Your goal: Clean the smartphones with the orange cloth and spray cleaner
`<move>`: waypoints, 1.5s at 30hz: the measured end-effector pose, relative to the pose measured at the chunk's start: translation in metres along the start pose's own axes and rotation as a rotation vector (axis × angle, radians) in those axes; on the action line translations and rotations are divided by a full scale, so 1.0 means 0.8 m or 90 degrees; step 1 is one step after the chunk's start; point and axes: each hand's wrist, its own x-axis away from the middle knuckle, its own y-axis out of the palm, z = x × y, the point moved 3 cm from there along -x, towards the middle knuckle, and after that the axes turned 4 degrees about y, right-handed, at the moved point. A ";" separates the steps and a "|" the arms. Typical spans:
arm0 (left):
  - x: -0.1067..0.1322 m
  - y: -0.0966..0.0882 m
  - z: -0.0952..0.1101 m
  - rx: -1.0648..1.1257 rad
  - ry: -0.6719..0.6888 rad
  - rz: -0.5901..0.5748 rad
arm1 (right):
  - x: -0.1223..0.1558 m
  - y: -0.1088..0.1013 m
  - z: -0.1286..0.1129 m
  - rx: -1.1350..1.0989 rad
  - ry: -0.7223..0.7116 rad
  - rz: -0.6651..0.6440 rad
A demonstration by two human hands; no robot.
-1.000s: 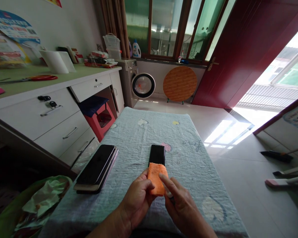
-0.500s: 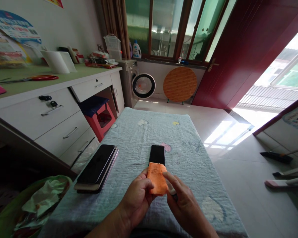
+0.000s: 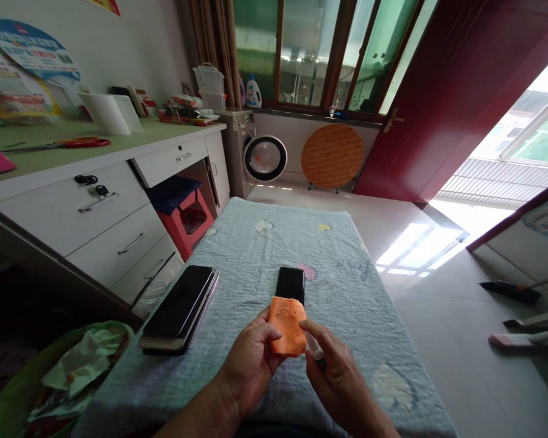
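Observation:
A small orange cloth [image 3: 287, 325] is pinched between both hands above a table covered by a pale blue quilted cover [image 3: 347, 292]. My left hand [image 3: 249, 368] grips its left edge with thumb and fingers. My right hand [image 3: 335, 380] holds the right edge, forefinger on top. Just beyond the cloth a black phone [image 3: 290, 283] lies face up on the cover, its near end hidden by the cloth. To the left lies a stack of dark phones [image 3: 180, 307].
A white desk with drawers [image 3: 86, 201] runs along the left, red-handled scissors [image 3: 80, 143] on top. A red stool [image 3: 182, 213] stands under it, a green bag [image 3: 73, 371] at lower left. Washing machine [image 3: 258, 155], round wooden tabletop [image 3: 332, 155] and red door [image 3: 452, 91] stand beyond.
The orange cloth has lifted slightly and tilted toward me between the hands. My right forefinger has slid from the cloth's face to its right edge. The phones have not moved.

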 end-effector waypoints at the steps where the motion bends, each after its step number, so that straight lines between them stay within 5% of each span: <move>1: 0.000 0.000 0.000 0.001 0.001 -0.002 | 0.000 0.000 0.000 -0.002 0.001 0.004; 13: 0.000 0.004 -0.001 0.043 -0.054 0.074 | -0.002 0.005 -0.003 -0.006 -0.013 0.025; 45: -0.005 -0.004 -0.004 0.050 -0.056 0.039 | -0.005 0.014 0.004 0.003 0.001 0.017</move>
